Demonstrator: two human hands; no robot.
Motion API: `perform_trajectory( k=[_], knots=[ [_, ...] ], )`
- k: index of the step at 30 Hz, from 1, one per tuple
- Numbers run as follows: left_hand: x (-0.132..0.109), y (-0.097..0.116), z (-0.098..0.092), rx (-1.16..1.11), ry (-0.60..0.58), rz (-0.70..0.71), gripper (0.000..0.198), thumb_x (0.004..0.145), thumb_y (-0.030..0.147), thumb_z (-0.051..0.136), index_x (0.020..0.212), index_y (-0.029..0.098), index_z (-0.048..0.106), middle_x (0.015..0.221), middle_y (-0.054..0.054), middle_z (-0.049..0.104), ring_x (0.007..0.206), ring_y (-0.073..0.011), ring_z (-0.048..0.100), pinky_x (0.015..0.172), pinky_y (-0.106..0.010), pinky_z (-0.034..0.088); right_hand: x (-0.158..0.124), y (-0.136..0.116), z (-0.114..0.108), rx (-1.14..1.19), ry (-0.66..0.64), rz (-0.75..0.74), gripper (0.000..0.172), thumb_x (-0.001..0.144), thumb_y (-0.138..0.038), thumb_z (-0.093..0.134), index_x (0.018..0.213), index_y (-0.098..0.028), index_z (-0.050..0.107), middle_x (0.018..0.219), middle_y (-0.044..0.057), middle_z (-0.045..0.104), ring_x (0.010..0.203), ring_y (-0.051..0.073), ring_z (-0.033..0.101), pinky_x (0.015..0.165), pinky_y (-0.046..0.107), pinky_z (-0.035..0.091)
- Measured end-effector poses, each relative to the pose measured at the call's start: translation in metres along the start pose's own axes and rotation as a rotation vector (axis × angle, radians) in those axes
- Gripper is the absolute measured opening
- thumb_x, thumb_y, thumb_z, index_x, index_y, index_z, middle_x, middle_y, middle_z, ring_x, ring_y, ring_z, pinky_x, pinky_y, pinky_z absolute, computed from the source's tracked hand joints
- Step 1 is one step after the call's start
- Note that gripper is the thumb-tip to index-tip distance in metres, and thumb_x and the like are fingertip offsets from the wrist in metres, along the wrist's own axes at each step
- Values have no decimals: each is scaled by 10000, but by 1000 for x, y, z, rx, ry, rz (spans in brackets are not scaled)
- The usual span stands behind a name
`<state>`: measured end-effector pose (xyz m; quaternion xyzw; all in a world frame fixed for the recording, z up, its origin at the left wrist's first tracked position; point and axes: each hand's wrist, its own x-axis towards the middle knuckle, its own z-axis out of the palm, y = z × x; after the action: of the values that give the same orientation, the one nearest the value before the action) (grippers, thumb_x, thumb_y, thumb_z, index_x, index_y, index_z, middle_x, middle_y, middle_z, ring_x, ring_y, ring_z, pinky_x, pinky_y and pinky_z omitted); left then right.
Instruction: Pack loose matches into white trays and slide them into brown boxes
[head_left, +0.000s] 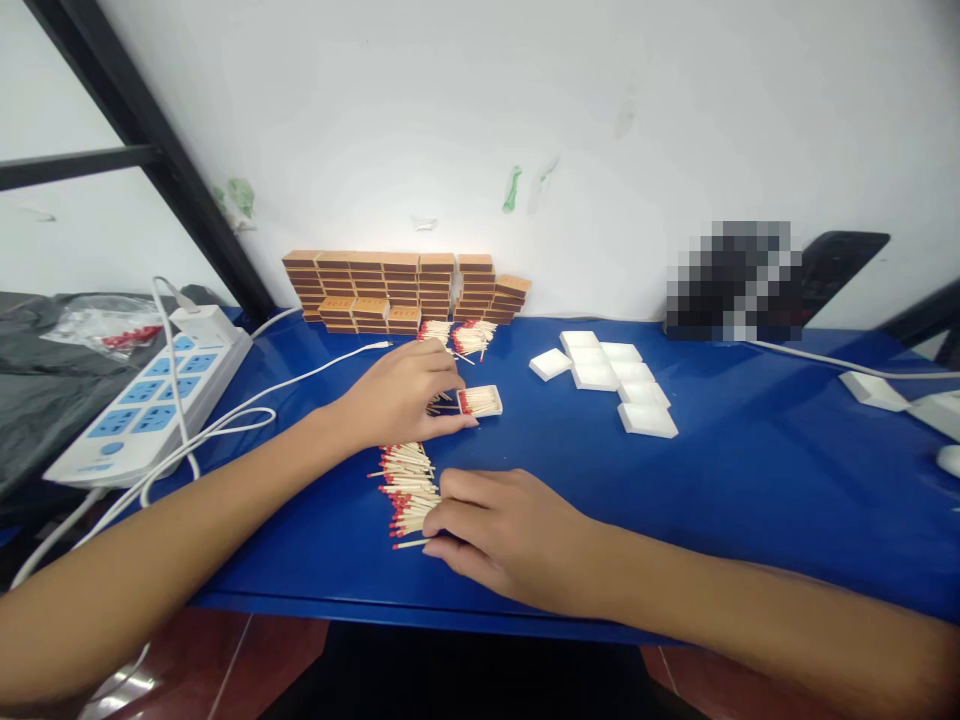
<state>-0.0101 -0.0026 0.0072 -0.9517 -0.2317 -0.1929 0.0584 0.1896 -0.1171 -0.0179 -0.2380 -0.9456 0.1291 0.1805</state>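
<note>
A small white matchbox tray (491, 411) with red-headed matches in it lies on the blue table. My left hand (409, 392) curls round its left end, thumb on the near side and fingers on the far side. Some loose matches show under that palm. Nearer the table's front edge is a long pile of matches (409, 478), their red heads to the left. My right hand (510, 535) rests at the pile's right side, thumb and fingers closed on match ends; how many matches it grips is hidden.
Stacked matchboxes (364, 275) line the wall, with more matches (474, 338) before them. Several white trays (596, 375) lie to the right. A power strip (150, 400) and white cables (247, 410) occupy the left; a dark device (840, 275) stands at the back right.
</note>
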Motion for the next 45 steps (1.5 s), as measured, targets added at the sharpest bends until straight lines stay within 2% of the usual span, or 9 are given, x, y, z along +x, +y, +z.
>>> perform_trajectory(
  k=[5,16,24,28,31,35,40,45],
  knots=[
    [0,0,1,1,-6,-1,397,957,540,652,982,154,741,909,-97,694,906,-242,624,867,-385,503,0,0,2,-1,38,24,161,1046,-308,565,1039,-184,667,940,21,639,787,147,584,636,280,400],
    [0,0,0,-2,-6,-5,405,963,554,639,979,164,744,905,-92,691,907,-239,624,861,-377,497,2,-2,-1,-1,35,16,150,1035,-272,574,974,-170,666,931,20,637,765,145,577,633,285,405],
    [0,-1,1,1,-4,8,415,972,555,625,979,157,743,906,-91,695,905,-238,624,851,-373,496,0,1,5,-56,-4,20,237,1079,-333,515,977,-178,661,945,23,635,760,153,585,609,301,398],
    [-1,-2,2,13,3,11,412,967,544,637,982,144,740,905,-91,694,898,-237,619,851,-377,497,1,6,-7,-29,9,86,204,1065,-333,553,960,-191,656,934,11,636,756,143,603,594,283,389],
    [-1,-2,4,29,11,30,393,974,518,634,974,139,736,895,-87,690,884,-235,614,834,-376,491,1,19,-23,-21,133,169,168,1056,-314,573,982,-185,650,966,20,638,758,133,607,655,269,436],
    [-1,-1,4,19,17,45,410,975,542,624,966,149,738,879,-78,685,870,-227,610,823,-366,484,-1,53,-35,-136,326,221,111,1046,-267,581,1013,-171,626,969,40,615,736,142,572,658,276,438],
    [-1,2,2,26,14,44,443,966,569,630,976,140,740,874,-83,684,867,-229,616,823,-366,487,-5,87,-33,-267,325,239,92,1050,-233,550,1013,-173,608,948,47,597,735,164,542,648,289,421],
    [-1,3,2,19,7,41,434,967,565,631,988,146,742,895,-79,692,884,-231,614,839,-374,492,-4,90,-29,-279,262,222,104,1054,-238,537,1028,-169,609,961,52,594,738,168,542,643,292,417]
  ],
)
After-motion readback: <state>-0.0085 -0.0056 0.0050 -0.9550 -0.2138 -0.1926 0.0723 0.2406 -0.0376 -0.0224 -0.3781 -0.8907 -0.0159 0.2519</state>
